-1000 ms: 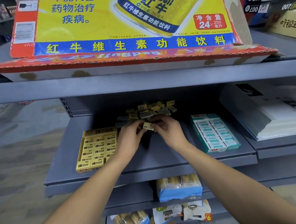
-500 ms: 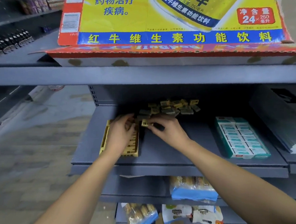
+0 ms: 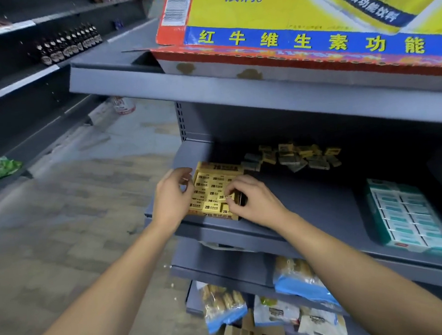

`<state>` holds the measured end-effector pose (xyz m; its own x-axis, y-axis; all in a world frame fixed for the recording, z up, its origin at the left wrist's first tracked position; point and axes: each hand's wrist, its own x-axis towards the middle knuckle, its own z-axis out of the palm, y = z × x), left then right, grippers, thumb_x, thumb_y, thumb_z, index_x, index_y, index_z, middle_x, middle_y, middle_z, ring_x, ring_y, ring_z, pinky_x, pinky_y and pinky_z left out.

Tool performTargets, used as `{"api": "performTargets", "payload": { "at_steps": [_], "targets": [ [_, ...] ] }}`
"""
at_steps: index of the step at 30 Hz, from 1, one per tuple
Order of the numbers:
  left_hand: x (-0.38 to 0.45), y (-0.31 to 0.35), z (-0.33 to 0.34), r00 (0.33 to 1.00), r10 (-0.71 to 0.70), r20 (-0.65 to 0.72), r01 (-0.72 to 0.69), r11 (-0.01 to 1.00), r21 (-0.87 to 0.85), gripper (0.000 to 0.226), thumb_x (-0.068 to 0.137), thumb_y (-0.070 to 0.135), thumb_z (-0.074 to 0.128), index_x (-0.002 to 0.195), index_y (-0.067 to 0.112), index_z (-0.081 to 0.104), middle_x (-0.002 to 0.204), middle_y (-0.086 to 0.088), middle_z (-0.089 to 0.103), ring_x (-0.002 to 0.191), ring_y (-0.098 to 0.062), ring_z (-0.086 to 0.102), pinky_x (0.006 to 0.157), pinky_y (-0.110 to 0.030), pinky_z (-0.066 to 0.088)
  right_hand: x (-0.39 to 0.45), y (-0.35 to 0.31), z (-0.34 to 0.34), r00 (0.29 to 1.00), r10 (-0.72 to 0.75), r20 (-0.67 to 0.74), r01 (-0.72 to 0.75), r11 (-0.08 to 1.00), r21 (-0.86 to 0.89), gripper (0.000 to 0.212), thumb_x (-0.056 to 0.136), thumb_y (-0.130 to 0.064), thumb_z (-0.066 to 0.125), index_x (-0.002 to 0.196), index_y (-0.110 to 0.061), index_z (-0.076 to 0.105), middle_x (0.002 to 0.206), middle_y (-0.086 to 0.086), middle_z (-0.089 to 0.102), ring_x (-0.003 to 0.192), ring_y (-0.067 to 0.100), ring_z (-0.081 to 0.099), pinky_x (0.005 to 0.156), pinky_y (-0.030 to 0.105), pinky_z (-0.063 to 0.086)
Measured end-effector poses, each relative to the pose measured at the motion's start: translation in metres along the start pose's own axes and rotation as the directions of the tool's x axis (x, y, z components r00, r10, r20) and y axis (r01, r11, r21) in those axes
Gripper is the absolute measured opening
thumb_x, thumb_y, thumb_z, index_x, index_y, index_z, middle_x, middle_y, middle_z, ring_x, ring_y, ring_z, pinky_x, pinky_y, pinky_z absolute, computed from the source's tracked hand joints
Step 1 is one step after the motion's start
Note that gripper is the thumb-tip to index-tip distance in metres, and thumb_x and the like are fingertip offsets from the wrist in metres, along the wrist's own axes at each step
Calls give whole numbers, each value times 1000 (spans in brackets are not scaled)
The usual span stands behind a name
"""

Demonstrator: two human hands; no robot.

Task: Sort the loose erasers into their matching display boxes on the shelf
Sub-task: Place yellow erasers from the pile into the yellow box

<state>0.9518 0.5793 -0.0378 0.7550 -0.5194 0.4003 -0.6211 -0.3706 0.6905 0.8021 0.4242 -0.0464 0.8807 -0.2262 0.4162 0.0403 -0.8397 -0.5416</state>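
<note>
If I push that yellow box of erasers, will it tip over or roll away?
Probably neither. The yellow box lies flat and low on the shelf, so it should slide. Packed nearly full, it likely feels heavy for its size.

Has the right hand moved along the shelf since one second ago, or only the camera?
Yes. The right hand has gone left, from in front of the loose eraser pile to the right end of the yellow display box, pinching a yellow eraser.

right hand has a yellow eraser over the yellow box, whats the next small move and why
Probably press the yellow eraser down into the open slot at the yellow box's near right corner, then let go. The right hand pinches it just above that gap, and the left hand is at the box's left edge.
</note>
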Motion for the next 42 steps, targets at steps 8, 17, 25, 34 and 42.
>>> {"api": "performTargets", "payload": {
  "at_steps": [8,17,25,34,42],
  "targets": [
    [-5,5,6,999,16,35,-15,1000,-15,24,85,5,59,106,12,68,101,0,67,84,-8,57,78,-20,41,-10,-6,-3,998,-26,65,32,995,-93,10,77,-19,65,85,-16,60,86,-7,59,89,9,47,82,23,41],
    [-2,14,19,994,55,90,-52,998,-40,25,88,11,57,111,13,67,106,-1,65,92,-16,62,81,-26,48,-20,-3,0,994,-99,48,104,987,-120,12,87,-31,65,88,-18,65,90,-8,61,92,13,50,87,31,44],
    [13,51,53,940,232,249,-260,962,85,33,86,16,60,119,16,62,116,-6,61,104,-27,57,87,-39,49,-22,19,-19,966,83,-246,-134,971,-198,16,91,-19,60,104,-12,67,103,1,65,101,18,55,89,27,44],
    [27,81,90,893,273,359,-341,930,140,35,92,23,56,127,20,55,125,-6,57,109,-26,57,84,-35,50,-22,57,-42,923,241,-299,-341,873,-348,19,88,-9,61,106,-8,68,104,13,67,96,32,61,80,42,52],
    [44,83,99,894,280,351,-357,917,177,34,92,25,58,125,18,57,124,-5,58,114,-25,55,88,-34,46,8,96,-43,901,334,-276,-431,752,-499,38,92,-17,59,128,-4,58,127,20,60,120,38,54,102,44,43]
  ]
}}
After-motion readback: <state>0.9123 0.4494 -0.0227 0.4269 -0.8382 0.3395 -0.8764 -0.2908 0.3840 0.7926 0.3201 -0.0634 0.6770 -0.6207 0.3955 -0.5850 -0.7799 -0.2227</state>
